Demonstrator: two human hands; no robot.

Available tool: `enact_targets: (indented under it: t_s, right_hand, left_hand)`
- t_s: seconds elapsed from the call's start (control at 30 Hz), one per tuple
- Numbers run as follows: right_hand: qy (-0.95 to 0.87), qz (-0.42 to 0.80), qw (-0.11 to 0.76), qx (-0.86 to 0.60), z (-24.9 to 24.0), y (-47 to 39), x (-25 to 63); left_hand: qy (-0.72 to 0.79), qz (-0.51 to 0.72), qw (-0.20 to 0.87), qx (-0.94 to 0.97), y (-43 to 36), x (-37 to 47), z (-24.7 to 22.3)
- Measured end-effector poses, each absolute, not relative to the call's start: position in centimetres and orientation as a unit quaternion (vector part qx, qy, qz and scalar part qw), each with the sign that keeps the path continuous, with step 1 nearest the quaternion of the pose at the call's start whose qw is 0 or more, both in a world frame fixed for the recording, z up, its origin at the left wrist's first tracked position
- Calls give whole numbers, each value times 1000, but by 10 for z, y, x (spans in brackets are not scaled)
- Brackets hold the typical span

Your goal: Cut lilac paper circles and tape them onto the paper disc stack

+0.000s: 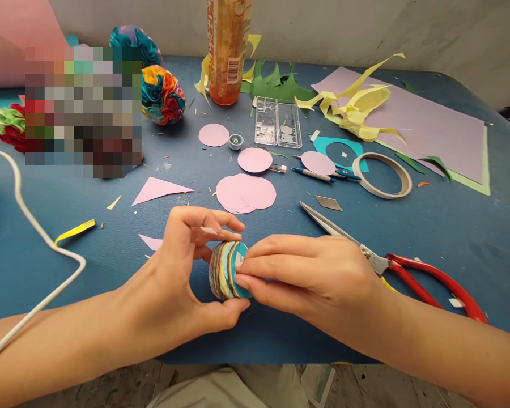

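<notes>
A short stack of multicoloured paper layers (223,271), with a teal disc on its right face, is tilted on its side between my hands. My left hand (176,272) curls around it, thumb beneath and fingers above. A small white piece lies at those fingers. My right hand (306,269) presses its fingertips together against the teal face, where a bit of white shows; whether they pinch something is hidden. Beyond the hands are several overlapping pink paper circles (233,195). Red-handled scissors (412,272) lie open, partly behind my right hand.
A white cable (19,195) runs down the left. Farther back are a tape roll (382,174), a blue compass (314,174), a clear plastic case (277,122), an orange bottle (228,51), ruffled paper balls (162,95) and pink sheets (433,127).
</notes>
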State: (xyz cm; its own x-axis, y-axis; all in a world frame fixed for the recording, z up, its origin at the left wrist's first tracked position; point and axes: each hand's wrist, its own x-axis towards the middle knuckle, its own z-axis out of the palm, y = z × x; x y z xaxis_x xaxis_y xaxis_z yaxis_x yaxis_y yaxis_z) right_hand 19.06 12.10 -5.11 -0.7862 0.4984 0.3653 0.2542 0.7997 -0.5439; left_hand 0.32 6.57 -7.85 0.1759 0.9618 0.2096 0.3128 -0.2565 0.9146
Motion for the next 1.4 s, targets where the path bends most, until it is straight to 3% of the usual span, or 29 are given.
enact_targets:
  t_s: [0.37, 1.2, 1.4]
  right_hand:
    - [-925, 150, 258, -233, -54, 113, 189]
    - [-908, 226, 275, -219, -56, 116, 188]
    - [-917, 137, 290, -237, -51, 111, 189]
  left_hand:
    - [466, 454, 449, 613, 65, 7, -76]
    - [472, 446, 450, 613, 63, 7, -75]
    - [471, 458, 408, 634, 65, 7, -76]
